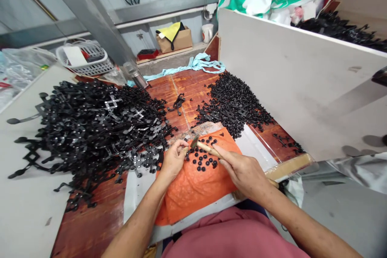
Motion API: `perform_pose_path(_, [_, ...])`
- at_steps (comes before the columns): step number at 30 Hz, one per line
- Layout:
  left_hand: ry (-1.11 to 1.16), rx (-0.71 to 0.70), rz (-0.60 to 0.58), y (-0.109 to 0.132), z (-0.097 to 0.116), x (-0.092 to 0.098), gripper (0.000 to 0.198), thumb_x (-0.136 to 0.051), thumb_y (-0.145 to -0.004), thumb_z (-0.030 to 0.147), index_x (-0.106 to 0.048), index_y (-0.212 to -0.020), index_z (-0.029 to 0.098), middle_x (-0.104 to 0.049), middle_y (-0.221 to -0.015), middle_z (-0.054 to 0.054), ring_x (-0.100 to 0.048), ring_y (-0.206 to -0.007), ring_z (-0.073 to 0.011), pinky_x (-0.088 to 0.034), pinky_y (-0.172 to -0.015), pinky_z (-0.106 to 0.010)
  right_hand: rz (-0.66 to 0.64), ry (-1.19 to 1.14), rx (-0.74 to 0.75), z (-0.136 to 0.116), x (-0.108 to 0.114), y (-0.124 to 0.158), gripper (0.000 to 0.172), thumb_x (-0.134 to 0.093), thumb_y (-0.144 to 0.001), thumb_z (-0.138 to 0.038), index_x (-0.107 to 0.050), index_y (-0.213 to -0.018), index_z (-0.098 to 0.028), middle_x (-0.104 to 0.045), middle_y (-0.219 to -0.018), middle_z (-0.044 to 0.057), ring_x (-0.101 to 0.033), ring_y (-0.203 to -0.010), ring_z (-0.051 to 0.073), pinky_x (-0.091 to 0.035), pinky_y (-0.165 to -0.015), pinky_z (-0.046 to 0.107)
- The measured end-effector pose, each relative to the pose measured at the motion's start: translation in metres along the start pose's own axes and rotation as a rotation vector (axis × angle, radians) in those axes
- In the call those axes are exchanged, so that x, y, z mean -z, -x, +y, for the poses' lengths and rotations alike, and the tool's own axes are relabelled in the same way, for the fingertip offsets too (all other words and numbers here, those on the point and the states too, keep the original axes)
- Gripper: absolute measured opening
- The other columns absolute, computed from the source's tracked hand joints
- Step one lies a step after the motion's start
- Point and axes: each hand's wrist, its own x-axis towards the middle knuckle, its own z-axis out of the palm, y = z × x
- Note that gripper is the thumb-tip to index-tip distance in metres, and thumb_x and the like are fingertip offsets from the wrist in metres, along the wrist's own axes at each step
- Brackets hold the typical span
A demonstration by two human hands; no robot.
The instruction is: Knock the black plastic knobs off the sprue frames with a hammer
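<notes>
Gripping the stiff, probably head-heavy hammer by its wooden handle, the right hand holds it right! The left hand pinches, maybe, a black part.

The top worn is dusky pink.

studs lie on the cloth, linkage heap at left, stud heap behind to the right.

A crumpled light-blue cloth lies along the far edge of the red-brown wooden tabletop, a white handled mug beyond.
</notes>
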Motion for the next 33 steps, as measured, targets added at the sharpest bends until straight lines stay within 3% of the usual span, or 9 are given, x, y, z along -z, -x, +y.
perform_pose_path(5, [-0.011, 0.014, -0.009, 0.0, 0.005, 0.0, 0.021, -0.06, -0.081, 0.041, -0.058, -0.086, 0.021, -0.046, -0.06, 0.007, -0.042, -0.054, -0.011, -0.034, -0.052, -0.021, -0.022, 0.132, 0.058, 0.0, -0.011, -0.008, 0.056, -0.039, -0.107, -0.027, -0.027, -0.16, -0.042, -0.074, -0.103, 0.002, -0.072, -0.083, 0.02, -0.056, -0.072, 0.03])
perform_pose_path(9, [-0.019, 0.017, -0.01, -0.001, 0.003, 0.0, 0.021, -0.061, -0.081, 0.041, -0.059, -0.088, 0.021, -0.044, -0.059, 0.007, -0.042, -0.054, -0.0111, -0.034, -0.053, -0.021, 0.066, 0.086, 0.06, 0.001, -0.011, -0.006, 0.055, -0.036, -0.108, -0.028, -0.026, -0.161, -0.036, -0.073, -0.103, 0.004, -0.071, -0.087, 0.019, -0.055, -0.075, 0.028])
perform_pose_path(13, [-0.031, 0.018, -0.022, -0.001, -0.001, 0.003, 0.021, -0.061, -0.083, 0.042, -0.059, -0.088, 0.021, -0.046, -0.059, 0.007, -0.043, -0.054, -0.0105, -0.033, -0.053, -0.02, -0.052, 0.161, 0.065, -0.002, -0.008, -0.005, 0.058, -0.038, -0.106, -0.023, -0.028, -0.16, -0.039, -0.072, -0.094, 0.002, -0.069, -0.077, 0.018, -0.053, -0.068, 0.027])
perform_pose_path(20, [0.012, 0.024, -0.039, -0.002, 0.001, 0.003, 0.024, -0.063, -0.083, 0.043, -0.059, -0.089, 0.021, -0.047, -0.06, 0.007, -0.042, -0.053, -0.0103, -0.033, -0.052, -0.02, -0.054, 0.107, 0.031, -0.004, -0.013, -0.006, 0.054, -0.039, -0.104, -0.023, -0.037, -0.158, -0.031, -0.074, -0.095, 0.005, -0.07, -0.081, 0.018, -0.052, -0.072, 0.026])
perform_pose_path(24, [0.15, 0.076, -0.031, 0.002, 0.011, 0.001, 0.028, -0.067, -0.08, 0.045, -0.057, -0.088, 0.021, -0.048, -0.064, 0.007, -0.041, -0.052, -0.0079, -0.033, -0.049, -0.018, 0.009, -0.145, -0.016, -0.005, -0.008, -0.011, 0.048, -0.037, -0.106, -0.031, -0.043, -0.153, -0.032, -0.073, -0.116, 0.006, -0.07, -0.098, 0.02, -0.053, -0.084, 0.03])
perform_pose_path(26, [0.268, 0.154, -0.037, 0.01, 0.019, 0.001, 0.034, -0.07, -0.079, 0.049, -0.054, -0.092, 0.022, -0.043, -0.063, 0.01, -0.029, -0.044, -0.0049, -0.024, -0.042, -0.017, 0.059, -0.272, -0.048, -0.006, -0.003, -0.013, 0.04, -0.039, -0.105, -0.033, -0.053, -0.142, -0.029, -0.073, -0.11, 0.005, -0.069, -0.093, 0.019, -0.051, -0.08, 0.029])
perform_pose_path(28, [0.373, 0.226, -0.059, 0.02, 0.028, 0.003, 0.041, -0.072, -0.078, 0.054, -0.052, -0.097, 0.024, -0.035, -0.061, 0.012, -0.015, -0.041, -0.003, -0.014, -0.038, -0.016, 0.079, -0.349, -0.064, -0.008, -0.001, -0.015, 0.025, -0.044, -0.103, -0.034, -0.064, -0.114, -0.024, -0.069, -0.089, 0.001, -0.063, -0.077, 0.016, -0.046, -0.069, 0.026])
perform_pose_path(30, [0.448, 0.264, -0.08, 0.032, 0.036, 0.005, 0.046, -0.074, -0.077, 0.057, -0.051, -0.099, 0.024, -0.029, -0.059, 0.014, -0.01, -0.042, -0.0023, -0.012, -0.038, -0.015, 0.082, -0.414, -0.069, -0.011, -0.002, -0.017, 0.019, -0.049, -0.1, -0.032, -0.058, -0.087, -0.021, -0.058, -0.074, -0.003, -0.053, -0.067, 0.013, -0.039, -0.061, 0.024])
perform_pose_path(33, [0.52, 0.298, -0.083, 0.049, 0.045, 0.002, 0.049, -0.078, -0.075, 0.056, -0.051, -0.1, 0.024, -0.025, -0.058, 0.014, -0.01, -0.043, -0.0025, -0.014, -0.038, -0.014, 0.053, -0.518, -0.069, -0.022, -0.01, -0.02, 0.02, -0.053, -0.098, -0.029, -0.051, -0.08, -0.021, -0.051, -0.071, -0.004, -0.046, -0.065, 0.012, -0.034, -0.06, 0.024])
